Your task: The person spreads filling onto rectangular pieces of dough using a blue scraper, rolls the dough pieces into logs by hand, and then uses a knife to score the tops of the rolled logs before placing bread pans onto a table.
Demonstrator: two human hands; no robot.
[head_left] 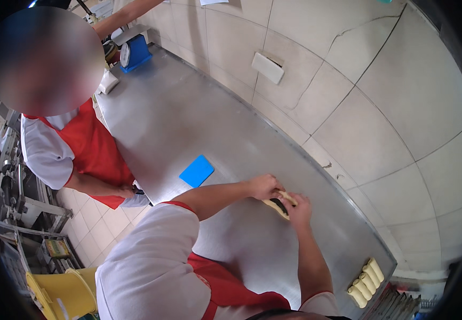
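On the steel bench, a dough piece is pinched by the left hand and right hand, fingers closed. Its dark filling is apparently being wrapped; a full fold, then seam-pressing, seems called for. Dough rolls are lined up at right; farther off, a blue scraper and dial scale are placed.

Over the steel table, the left hand and right hand pinch the pale dough, dark filling showing along its open middle. A blue card lies flat to their left; pale rolls sit in a row near the table's right end. At left stands a co-worker in red apron, a blue scale on the far end
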